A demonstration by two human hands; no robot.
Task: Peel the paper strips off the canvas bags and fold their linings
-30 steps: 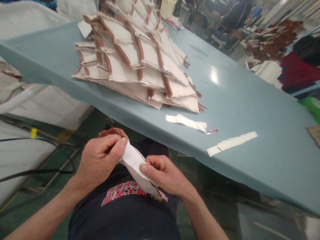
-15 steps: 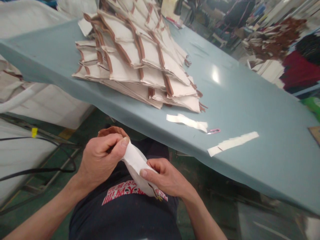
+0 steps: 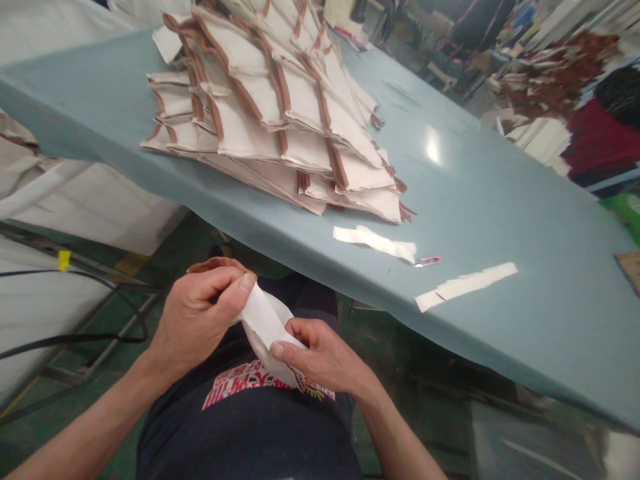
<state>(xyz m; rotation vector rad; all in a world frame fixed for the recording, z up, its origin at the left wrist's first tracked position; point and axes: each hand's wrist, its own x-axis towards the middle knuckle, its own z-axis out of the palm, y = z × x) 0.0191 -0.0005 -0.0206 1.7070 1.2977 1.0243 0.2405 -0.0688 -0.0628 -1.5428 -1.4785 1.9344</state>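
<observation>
Several red characters point(image 3: 260, 378) on clothing point(image 3: 240, 437), hands point(image 3: 200, 317) point(image 3: 323, 357) pinching cloth point(image 3: 267, 320)

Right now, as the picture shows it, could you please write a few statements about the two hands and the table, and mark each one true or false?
1. The left hand and the right hand both grip the white fabric piece. True.
2. The stack of brown-edged cream fabric pieces rests on the blue-green table. True.
3. The small pink tool lies beside one end of the crumpled pale strip. True.
4. The right hand holds the small pink tool. False: it lies on the blue-green table.
5. The brown fabric shows just beyond the right hand. False: it shows just beyond the left hand.
</observation>
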